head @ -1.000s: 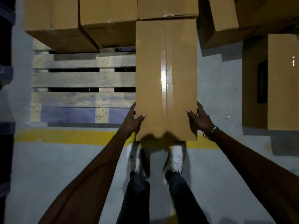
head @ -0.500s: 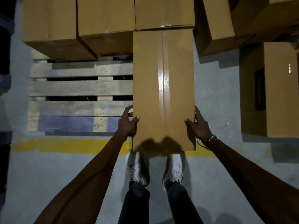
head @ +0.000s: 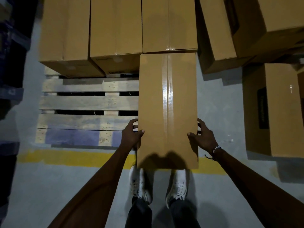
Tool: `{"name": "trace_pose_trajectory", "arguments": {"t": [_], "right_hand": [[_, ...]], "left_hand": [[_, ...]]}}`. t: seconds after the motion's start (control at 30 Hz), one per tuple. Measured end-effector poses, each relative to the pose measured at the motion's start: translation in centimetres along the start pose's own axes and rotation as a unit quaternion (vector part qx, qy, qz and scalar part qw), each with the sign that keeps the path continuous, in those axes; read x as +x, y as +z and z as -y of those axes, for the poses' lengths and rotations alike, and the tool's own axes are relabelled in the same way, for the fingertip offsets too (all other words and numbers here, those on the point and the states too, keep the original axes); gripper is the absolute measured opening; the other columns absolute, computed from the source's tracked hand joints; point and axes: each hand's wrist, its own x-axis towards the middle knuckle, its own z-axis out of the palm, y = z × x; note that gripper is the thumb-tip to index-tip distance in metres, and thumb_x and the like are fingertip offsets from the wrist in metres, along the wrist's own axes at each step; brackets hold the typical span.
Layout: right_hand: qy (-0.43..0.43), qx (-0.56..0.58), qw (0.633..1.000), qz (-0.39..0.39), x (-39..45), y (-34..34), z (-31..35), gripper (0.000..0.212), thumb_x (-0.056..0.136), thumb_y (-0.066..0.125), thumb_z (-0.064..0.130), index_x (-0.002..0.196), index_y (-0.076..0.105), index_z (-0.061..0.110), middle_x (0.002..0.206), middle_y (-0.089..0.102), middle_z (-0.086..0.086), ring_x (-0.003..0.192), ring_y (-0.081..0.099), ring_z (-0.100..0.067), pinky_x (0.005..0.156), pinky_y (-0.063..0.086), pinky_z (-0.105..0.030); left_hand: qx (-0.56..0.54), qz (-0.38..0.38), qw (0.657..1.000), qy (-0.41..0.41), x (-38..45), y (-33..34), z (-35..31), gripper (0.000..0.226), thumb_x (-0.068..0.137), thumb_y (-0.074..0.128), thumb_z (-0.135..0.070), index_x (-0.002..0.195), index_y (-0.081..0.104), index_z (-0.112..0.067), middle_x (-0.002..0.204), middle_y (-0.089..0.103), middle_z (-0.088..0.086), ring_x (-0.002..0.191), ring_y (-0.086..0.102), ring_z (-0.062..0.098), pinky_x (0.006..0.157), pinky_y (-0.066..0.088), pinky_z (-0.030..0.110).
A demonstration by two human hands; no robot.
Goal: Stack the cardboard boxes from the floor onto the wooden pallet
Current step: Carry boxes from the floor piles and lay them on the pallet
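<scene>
1. Right now the person holds one long cardboard box [head: 167, 111] with both hands, one on each long side.
2. On one side, the left hand [head: 130, 135] grips the box, with the thumb on top and the fingers curled down the side.
3. On the other side, the right hand [head: 204, 137] grips it the same way. Squeezing from both sides keeps the box level, I think.
4. Both hands sit close to the near end of the box, probably so the far end can go in first.
5. The box is over the right edge of the wooden pallet [head: 88, 102]. Its far end touches, or nearly touches, a box at the back [head: 169, 23].
6. I cannot tell if the box rests on the pallet yet or hangs just above it. Its near end sticks out past the front edge, above the yellow line [head: 74, 157] and the white shoes [head: 139, 183].
7. Three boxes stand in a row along the back edge, so this one starts a new row in front.
8. The slats to the left of the held box have no box on them.
9. More boxes [head: 271, 111] wait on the floor, off the right side of the pallet.
</scene>
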Motion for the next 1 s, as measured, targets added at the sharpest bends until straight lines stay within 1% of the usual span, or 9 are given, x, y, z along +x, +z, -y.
{"name": "trace_pose_trajectory", "arguments": {"t": [0.07, 0.2, 0.27, 0.33, 0.5, 0.6, 0.73, 0.87, 1.0], "right_hand": [[0.008, 0.006, 1.0, -0.014, 0.3, -0.7, 1.1, 0.088, 0.089, 0.08, 0.024, 0.16, 0.028, 0.016, 0.154, 0.049, -0.007, 0.125, 0.06, -0.034, 0.101, 0.05, -0.038], [0.009, 0.016, 0.999, -0.031, 0.9, -2.0, 3.1, 0.091, 0.089, 0.08, 0.026, 0.161, 0.026, 0.016, 0.16, 0.042, -0.01, 0.132, 0.054, -0.038, 0.103, 0.047, -0.041], [0.006, 0.02, 0.999, -0.031, 0.8, -2.6, 3.9, 0.09, 0.089, 0.08, 0.025, 0.161, 0.026, 0.015, 0.16, 0.041, -0.01, 0.133, 0.053, -0.038, 0.102, 0.047, -0.04], [0.0, 0.02, 0.999, -0.028, 0.7, -3.1, 4.8, 0.09, 0.089, 0.08, 0.024, 0.161, 0.026, 0.015, 0.161, 0.04, -0.01, 0.134, 0.052, -0.038, 0.103, 0.046, -0.039], [-0.014, 0.024, 0.999, -0.022, 0.6, -4.9, 7.6, 0.091, 0.089, 0.08, 0.026, 0.161, 0.025, 0.016, 0.161, 0.04, -0.009, 0.135, 0.052, -0.036, 0.103, 0.046, -0.04], [-0.027, 0.023, 0.999, -0.027, 1.0, -6.4, 10.0, 0.091, 0.089, 0.08, 0.028, 0.161, 0.026, 0.017, 0.161, 0.04, -0.007, 0.135, 0.052, -0.034, 0.102, 0.046, -0.038], [-0.039, 0.021, 0.998, -0.036, 2.1, -8.4, 13.6, 0.09, 0.089, 0.08, 0.03, 0.161, 0.027, 0.018, 0.161, 0.04, -0.006, 0.135, 0.052, -0.033, 0.103, 0.046, -0.038], [-0.045, 0.023, 0.998, -0.046, 3.5, -9.4, 16.9, 0.09, 0.089, 0.08, 0.031, 0.161, 0.027, 0.018, 0.161, 0.04, -0.006, 0.136, 0.052, -0.033, 0.1, 0.045, -0.036], [-0.044, 0.03, 0.997, -0.052, 4.8, -9.5, 19.7, 0.09, 0.089, 0.08, 0.031, 0.161, 0.027, 0.018, 0.162, 0.039, -0.007, 0.137, 0.051, -0.034, 0.102, 0.045, -0.039]], "left_hand": [[-0.003, -0.014, 1.0, 0.001, 0.0, -0.3, -1.0, 0.063, 0.088, 0.084, -0.024, 0.144, 0.055, -0.019, 0.128, 0.07, 0.006, 0.116, 0.066, 0.018, 0.079, 0.05, 0.018], [-0.003, -0.036, 0.999, 0.033, -0.2, -1.2, -2.9, 0.062, 0.087, 0.085, -0.03, 0.141, 0.057, -0.019, 0.127, 0.063, -0.009, 0.12, 0.058, 0.012, 0.079, 0.044, 0.003], [-0.001, -0.04, 0.998, 0.043, -0.1, -1.6, -3.7, 0.062, 0.088, 0.083, -0.031, 0.142, 0.057, -0.017, 0.135, 0.064, -0.005, 0.126, 0.057, 0.015, 0.092, 0.05, 0.019], [-0.002, -0.05, 0.998, 0.044, -0.1, -2.0, -4.5, 0.063, 0.089, 0.083, -0.026, 0.144, 0.055, -0.013, 0.139, 0.065, 0.004, 0.13, 0.058, 0.02, 0.097, 0.05, 0.029], [-0.024, -0.067, 0.997, 0.029, -0.5, -3.5, -7.6, 0.066, 0.09, 0.083, -0.025, 0.147, 0.053, -0.015, 0.133, 0.068, 0.013, 0.123, 0.064, 0.027, 0.097, 0.046, 0.028], [-0.034, -0.076, 0.996, 0.031, -0.1, -4.8, -9.7, 0.069, 0.088, 0.084, -0.03, 0.149, 0.052, -0.017, 0.138, 0.064, 0.016, 0.124, 0.063, 0.029, 0.093, 0.045, 0.028], [-0.051, -0.086, 0.994, 0.052, 1.3, -6.8, -12.9, 0.07, 0.088, 0.085, -0.032, 0.148, 0.053, -0.017, 0.144, 0.06, 0.013, 0.133, 0.057, 0.027, 0.095, 0.045, 0.027], [-0.061, -0.094, 0.992, 0.064, 3.2, -9.2, -16.3, 0.068, 0.088, 0.084, -0.032, 0.147, 0.053, -0.019, 0.138, 0.064, 0.011, 0.123, 0.061, 0.024, 0.095, 0.044, 0.028], [-0.072, -0.087, 0.99, 0.08, 5.6, -11.4, -18.7, 0.07, 0.088, 0.084, -0.031, 0.149, 0.052, -0.017, 0.145, 0.06, 0.011, 0.131, 0.058, 0.026, 0.1, 0.048, 0.03]]}}
